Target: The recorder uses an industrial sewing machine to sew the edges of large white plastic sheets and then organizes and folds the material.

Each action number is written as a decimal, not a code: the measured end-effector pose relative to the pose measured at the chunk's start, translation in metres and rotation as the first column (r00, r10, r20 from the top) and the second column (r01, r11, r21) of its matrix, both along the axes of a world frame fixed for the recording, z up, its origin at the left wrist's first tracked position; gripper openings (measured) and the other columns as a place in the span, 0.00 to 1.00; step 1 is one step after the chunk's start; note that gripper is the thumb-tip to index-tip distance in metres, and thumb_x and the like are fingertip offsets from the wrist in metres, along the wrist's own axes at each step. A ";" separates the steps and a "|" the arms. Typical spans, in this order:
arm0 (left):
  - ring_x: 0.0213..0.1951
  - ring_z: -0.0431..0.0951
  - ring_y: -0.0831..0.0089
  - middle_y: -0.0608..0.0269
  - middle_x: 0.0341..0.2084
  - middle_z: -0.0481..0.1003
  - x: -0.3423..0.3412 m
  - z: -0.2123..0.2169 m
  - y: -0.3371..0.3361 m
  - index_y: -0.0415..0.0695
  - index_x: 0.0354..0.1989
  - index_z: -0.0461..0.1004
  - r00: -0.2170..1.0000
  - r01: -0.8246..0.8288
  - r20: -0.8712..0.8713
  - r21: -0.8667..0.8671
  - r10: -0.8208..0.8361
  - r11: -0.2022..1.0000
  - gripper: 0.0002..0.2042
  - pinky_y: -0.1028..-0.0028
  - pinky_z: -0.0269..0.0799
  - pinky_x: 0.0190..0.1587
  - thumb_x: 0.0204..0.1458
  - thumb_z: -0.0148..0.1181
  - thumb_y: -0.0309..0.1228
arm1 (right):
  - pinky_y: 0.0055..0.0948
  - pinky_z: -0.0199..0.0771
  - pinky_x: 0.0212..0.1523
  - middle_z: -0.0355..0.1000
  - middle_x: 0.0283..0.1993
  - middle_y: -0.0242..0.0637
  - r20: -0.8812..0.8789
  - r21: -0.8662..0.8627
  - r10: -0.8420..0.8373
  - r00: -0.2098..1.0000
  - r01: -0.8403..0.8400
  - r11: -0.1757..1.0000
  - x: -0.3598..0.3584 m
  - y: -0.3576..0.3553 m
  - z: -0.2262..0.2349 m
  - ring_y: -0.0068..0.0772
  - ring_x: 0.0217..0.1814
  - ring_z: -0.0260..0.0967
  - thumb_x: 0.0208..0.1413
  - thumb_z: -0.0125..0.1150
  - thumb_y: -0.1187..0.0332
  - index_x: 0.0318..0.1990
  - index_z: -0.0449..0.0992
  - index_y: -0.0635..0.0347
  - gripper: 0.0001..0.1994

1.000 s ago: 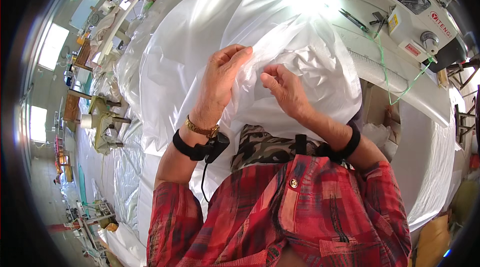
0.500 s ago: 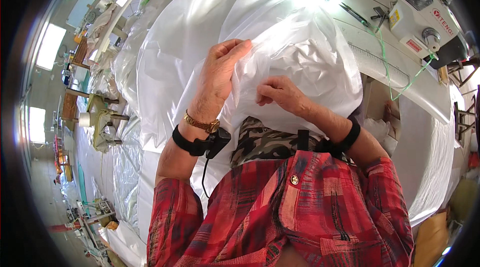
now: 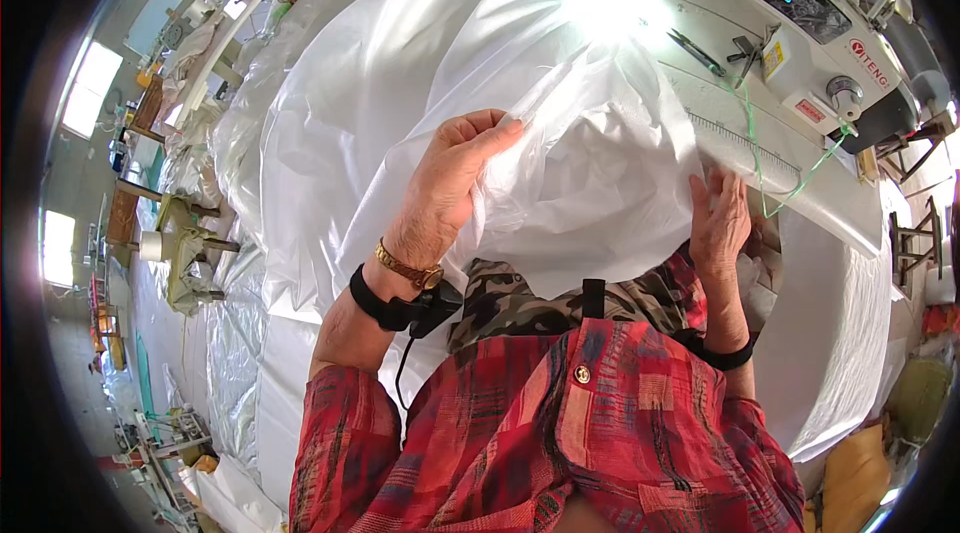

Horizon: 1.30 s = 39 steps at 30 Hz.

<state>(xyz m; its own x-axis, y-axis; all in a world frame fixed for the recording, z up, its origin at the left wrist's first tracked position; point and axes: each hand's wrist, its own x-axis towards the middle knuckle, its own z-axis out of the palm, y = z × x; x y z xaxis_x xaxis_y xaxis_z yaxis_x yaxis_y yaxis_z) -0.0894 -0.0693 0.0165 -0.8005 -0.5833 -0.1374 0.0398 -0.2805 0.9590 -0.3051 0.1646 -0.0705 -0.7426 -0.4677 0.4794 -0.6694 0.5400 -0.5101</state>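
Observation:
A large, thin white sheet [image 3: 370,123] is bunched over the lap and runs up to the bright lamp of a white sewing machine [image 3: 795,73]. My left hand [image 3: 455,178] is closed, pinching a gathered fold of it between thumb and fingers. Over by the sheet's right side, below the machine table's front edge, is my right hand [image 3: 718,223]. Its fingers point upward, somewhat apart, and the fingertips lie against or just beside the sheet; no grip is visible. Glare hides the sheet where it meets the needle area.
Black thread snips [image 3: 697,51] lie on the table near a printed ruler strip [image 3: 745,141]. Green thread [image 3: 760,158] loops from the machine over the table edge. A white roll of material [image 3: 835,333] stands at right. A stool [image 3: 180,253] is at left.
My right hand has moved right from in front of the sheet to its right side, and its curled fingers have straightened. My left hand keeps its pinch, shifted slightly right.

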 end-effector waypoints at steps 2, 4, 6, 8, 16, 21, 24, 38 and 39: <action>0.36 0.80 0.78 0.62 0.35 0.80 -0.003 0.000 0.003 0.36 0.41 0.77 0.991 -0.017 -0.123 0.238 0.048 0.971 0.08 0.79 0.75 0.40 0.56 0.62 0.27 | 0.32 0.67 0.37 0.72 0.31 0.40 0.213 -0.046 0.001 0.977 0.009 0.999 -0.011 0.006 -0.008 0.37 0.34 0.69 0.58 0.60 0.64 0.39 0.74 0.64 0.11; 0.36 0.80 0.77 0.61 0.35 0.80 -0.004 0.002 0.005 0.37 0.41 0.76 0.989 -0.048 -0.123 0.265 0.083 0.963 0.07 0.79 0.75 0.40 0.56 0.61 0.26 | 0.29 0.66 0.32 0.70 0.24 0.38 0.442 -0.089 0.019 0.897 0.023 0.996 -0.014 0.007 -0.008 0.33 0.27 0.66 0.59 0.59 0.64 0.33 0.74 0.66 0.11; 0.37 0.80 0.77 0.61 0.36 0.80 -0.005 0.003 0.005 0.37 0.40 0.76 0.983 -0.061 -0.148 0.290 0.108 0.955 0.07 0.79 0.76 0.40 0.56 0.61 0.25 | 0.27 0.62 0.30 0.67 0.19 0.34 0.690 -0.242 0.276 0.669 -0.145 0.959 -0.010 0.005 0.002 0.28 0.23 0.60 0.59 0.58 0.64 0.27 0.71 0.69 0.15; 0.38 0.80 0.77 0.61 0.37 0.79 -0.005 0.005 0.004 0.37 0.41 0.75 0.979 -0.068 -0.162 0.326 0.127 0.943 0.07 0.79 0.76 0.41 0.56 0.60 0.25 | 0.28 0.62 0.28 0.65 0.20 0.38 0.597 -0.289 0.359 0.717 -0.225 0.930 0.005 0.008 0.021 0.30 0.23 0.59 0.59 0.59 0.66 0.28 0.70 0.68 0.13; 0.38 0.78 0.79 0.64 0.38 0.78 -0.008 0.014 0.019 0.35 0.47 0.73 0.987 0.073 -0.156 0.189 -0.043 0.979 0.11 0.80 0.74 0.41 0.60 0.55 0.28 | 0.32 0.65 0.29 0.67 0.25 0.44 0.282 -0.144 0.635 0.719 -0.623 0.769 0.062 -0.023 0.093 0.40 0.25 0.63 0.56 0.60 0.73 0.32 0.68 0.65 0.07; 0.40 0.75 0.83 0.67 0.39 0.77 -0.008 0.021 0.032 0.36 0.50 0.72 0.990 0.125 -0.053 -0.066 -0.129 0.990 0.13 0.80 0.69 0.45 0.63 0.50 0.32 | 0.27 0.65 0.28 0.67 0.25 0.34 0.446 -0.372 0.719 0.533 -0.620 0.691 0.076 -0.052 0.100 0.24 0.27 0.63 0.60 0.58 0.73 0.33 0.69 0.66 0.06; 0.32 0.71 0.87 0.71 0.32 0.75 -0.009 0.016 0.032 0.38 0.48 0.72 0.991 0.104 -0.067 -0.132 -0.114 0.986 0.12 0.81 0.67 0.34 0.63 0.51 0.32 | 0.25 0.65 0.28 0.67 0.25 0.32 0.445 -0.454 0.764 0.467 -0.618 0.642 0.083 -0.064 0.099 0.20 0.28 0.62 0.61 0.57 0.73 0.34 0.69 0.66 0.06; 0.28 0.64 0.86 0.74 0.22 0.69 -0.009 0.009 0.014 0.36 0.32 0.73 0.977 0.161 -0.043 -0.499 -0.209 0.852 0.17 0.80 0.63 0.31 0.65 0.51 0.40 | 0.35 0.70 0.31 0.70 0.26 0.42 0.061 -0.311 0.764 0.642 -0.715 0.626 0.099 -0.090 0.091 0.45 0.28 0.69 0.54 0.58 0.77 0.32 0.68 0.64 0.05; 0.28 0.64 0.86 0.74 0.22 0.69 -0.009 0.011 0.013 0.36 0.32 0.73 0.977 0.162 -0.039 -0.498 -0.209 0.852 0.17 0.80 0.63 0.31 0.65 0.51 0.40 | 0.38 0.71 0.33 0.70 0.27 0.42 -0.009 -0.260 0.769 0.640 -0.744 0.616 0.099 -0.092 0.090 0.49 0.29 0.69 0.52 0.59 0.77 0.31 0.68 0.63 0.05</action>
